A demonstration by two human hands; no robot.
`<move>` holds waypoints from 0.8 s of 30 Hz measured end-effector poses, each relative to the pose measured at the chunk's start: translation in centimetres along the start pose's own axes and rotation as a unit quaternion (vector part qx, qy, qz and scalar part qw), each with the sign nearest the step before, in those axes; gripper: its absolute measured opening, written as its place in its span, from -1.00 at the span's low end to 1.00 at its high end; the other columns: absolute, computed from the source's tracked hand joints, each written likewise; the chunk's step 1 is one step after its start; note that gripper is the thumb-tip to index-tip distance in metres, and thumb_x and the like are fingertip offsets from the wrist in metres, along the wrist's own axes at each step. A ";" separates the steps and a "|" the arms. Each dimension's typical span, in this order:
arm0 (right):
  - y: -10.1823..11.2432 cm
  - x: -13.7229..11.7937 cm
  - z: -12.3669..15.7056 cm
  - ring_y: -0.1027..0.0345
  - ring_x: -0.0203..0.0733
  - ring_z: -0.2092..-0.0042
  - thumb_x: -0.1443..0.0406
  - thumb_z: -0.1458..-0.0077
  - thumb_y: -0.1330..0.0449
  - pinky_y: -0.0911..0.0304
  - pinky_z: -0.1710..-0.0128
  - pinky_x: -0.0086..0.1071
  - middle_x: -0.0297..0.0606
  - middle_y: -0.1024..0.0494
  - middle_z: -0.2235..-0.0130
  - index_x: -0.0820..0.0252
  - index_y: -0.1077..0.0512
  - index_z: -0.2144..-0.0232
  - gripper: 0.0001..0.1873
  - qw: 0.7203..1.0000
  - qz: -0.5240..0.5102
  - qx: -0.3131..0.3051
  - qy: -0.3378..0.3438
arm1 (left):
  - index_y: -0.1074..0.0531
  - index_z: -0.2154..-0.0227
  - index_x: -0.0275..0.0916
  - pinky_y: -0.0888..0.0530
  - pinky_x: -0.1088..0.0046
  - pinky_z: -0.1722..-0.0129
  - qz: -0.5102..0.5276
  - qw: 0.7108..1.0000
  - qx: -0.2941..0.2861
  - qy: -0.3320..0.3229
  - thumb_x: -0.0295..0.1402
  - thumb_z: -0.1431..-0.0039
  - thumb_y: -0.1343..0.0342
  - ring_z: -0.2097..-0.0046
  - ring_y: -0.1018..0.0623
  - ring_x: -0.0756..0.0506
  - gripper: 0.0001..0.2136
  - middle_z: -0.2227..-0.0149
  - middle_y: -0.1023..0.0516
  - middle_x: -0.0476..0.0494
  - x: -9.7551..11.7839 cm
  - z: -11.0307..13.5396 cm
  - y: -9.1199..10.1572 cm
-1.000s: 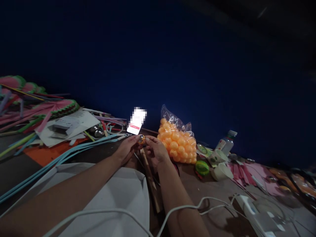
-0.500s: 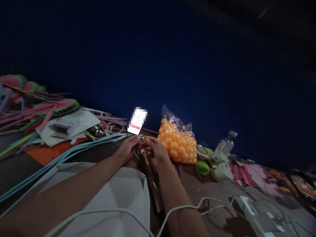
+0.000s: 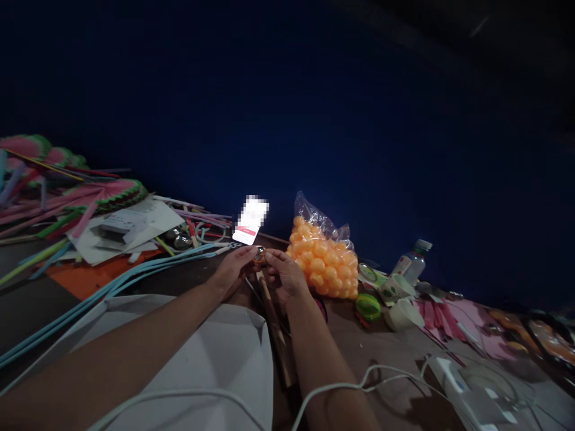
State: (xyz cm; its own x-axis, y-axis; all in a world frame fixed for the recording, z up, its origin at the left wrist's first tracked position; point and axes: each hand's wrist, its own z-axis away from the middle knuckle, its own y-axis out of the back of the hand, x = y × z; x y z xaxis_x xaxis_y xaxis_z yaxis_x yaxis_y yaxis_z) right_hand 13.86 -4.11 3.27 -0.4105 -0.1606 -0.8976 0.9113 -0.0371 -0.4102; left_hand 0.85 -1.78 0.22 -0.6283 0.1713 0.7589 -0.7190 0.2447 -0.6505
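Note:
Between my two hands is a small orange round piece (image 3: 259, 255) with a dark, shiny middle; its kind is too small to tell. My left hand (image 3: 233, 270) pinches its left side with thumb and finger. The fingers of my right hand (image 3: 283, 270) are closed on its right side, some of them curled under. Just beyond, a lit phone (image 3: 247, 232) stands propped up, its screen partly blurred. Right beside my right hand sits a clear bag of orange balls (image 3: 326, 257). Below the hands lies a long wooden stick (image 3: 275, 332).
Light blue cords (image 3: 148, 268), white papers (image 3: 96, 239) and pink-green paper fans (image 3: 108, 193) lie left. A small green ball (image 3: 368, 306), paper cup (image 3: 403, 315), bottle (image 3: 415, 263) and power strip (image 3: 451, 377) are right. A white cable (image 3: 332, 388) crosses in front.
My hands stay at almost the same spot, still holding the small orange piece. The white cable in front has shifted slightly downward and right.

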 end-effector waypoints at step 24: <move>-0.2 0.1 0.1 -0.09 -0.52 0.61 0.24 0.29 -0.40 0.01 0.70 -0.66 -0.39 -0.47 0.51 0.22 -0.46 0.40 -0.67 1.000 0.002 0.004 0.012 | -0.52 0.35 -0.36 -0.43 0.53 0.39 -0.001 1.000 -0.002 0.001 -0.31 0.02 -0.26 0.43 -0.44 0.04 -0.79 0.42 -0.51 -0.11 0.1 0.0 0.0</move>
State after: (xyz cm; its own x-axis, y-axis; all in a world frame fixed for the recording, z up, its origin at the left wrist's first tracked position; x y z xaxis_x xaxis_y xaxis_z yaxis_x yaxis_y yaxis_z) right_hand 13.67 -4.26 3.30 -0.4077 -0.1363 -0.9029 0.9130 -0.0437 -0.4057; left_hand 0.82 -1.82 0.29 -0.6262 0.1722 0.7604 -0.7193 0.2487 -0.6487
